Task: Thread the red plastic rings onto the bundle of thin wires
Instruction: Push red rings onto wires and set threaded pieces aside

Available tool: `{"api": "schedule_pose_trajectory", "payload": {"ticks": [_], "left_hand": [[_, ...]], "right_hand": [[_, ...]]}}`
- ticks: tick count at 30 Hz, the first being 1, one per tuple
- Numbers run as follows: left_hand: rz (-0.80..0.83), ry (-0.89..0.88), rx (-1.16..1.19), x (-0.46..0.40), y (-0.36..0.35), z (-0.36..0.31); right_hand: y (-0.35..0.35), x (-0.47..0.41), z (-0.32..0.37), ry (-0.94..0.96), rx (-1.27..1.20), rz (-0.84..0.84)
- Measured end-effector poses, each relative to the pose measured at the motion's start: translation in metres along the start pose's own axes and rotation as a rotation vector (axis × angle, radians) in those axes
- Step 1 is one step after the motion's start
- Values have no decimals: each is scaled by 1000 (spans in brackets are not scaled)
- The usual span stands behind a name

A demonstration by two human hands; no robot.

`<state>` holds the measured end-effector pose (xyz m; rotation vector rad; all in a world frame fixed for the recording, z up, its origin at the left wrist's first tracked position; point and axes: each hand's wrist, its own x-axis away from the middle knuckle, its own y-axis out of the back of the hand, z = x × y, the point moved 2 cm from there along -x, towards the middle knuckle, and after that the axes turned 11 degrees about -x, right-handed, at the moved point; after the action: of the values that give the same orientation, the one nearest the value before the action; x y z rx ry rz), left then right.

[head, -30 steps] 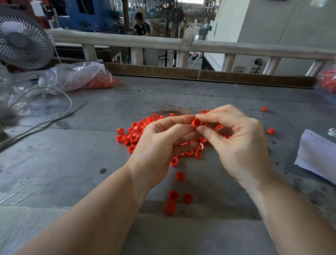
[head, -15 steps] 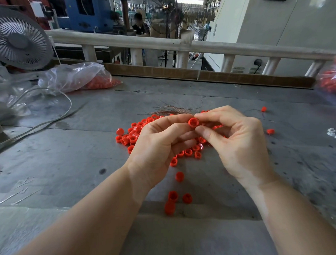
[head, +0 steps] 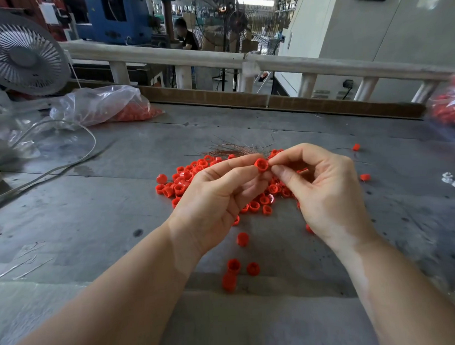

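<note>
Nearest us, three loose rings (head: pixel 234 272) lie on the grey table (head: pixel 93 220). Above them our left hand (head: pixel 217 199) pinches one red ring (head: pixel 261 165) between thumb and forefinger, held up over the pile of red rings (head: pixel 190 179). Our right hand (head: pixel 326 191) meets it, fingertips (head: pixel 274 161) pressed together at the ring's edge; they may be pinching wire ends, though we cannot make that out. Behind lies the bundle of thin wires (head: pixel 233 149), fanned out. Farther left sit a plastic bag (head: pixel 101 104) and a fan (head: pixel 20 53).
</note>
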<state>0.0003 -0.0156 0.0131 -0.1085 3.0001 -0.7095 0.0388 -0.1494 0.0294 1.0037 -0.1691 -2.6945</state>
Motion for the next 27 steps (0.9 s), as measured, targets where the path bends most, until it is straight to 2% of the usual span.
{"api": "schedule_pose_trajectory", "payload": {"ticks": [10, 27], "left_hand": [[-47, 42, 83, 0, 1, 0], [-43, 58, 101, 0, 0, -1]], "right_hand": [[-2, 3, 4, 102, 97, 49], [-2, 4, 2, 151, 120, 4]]}}
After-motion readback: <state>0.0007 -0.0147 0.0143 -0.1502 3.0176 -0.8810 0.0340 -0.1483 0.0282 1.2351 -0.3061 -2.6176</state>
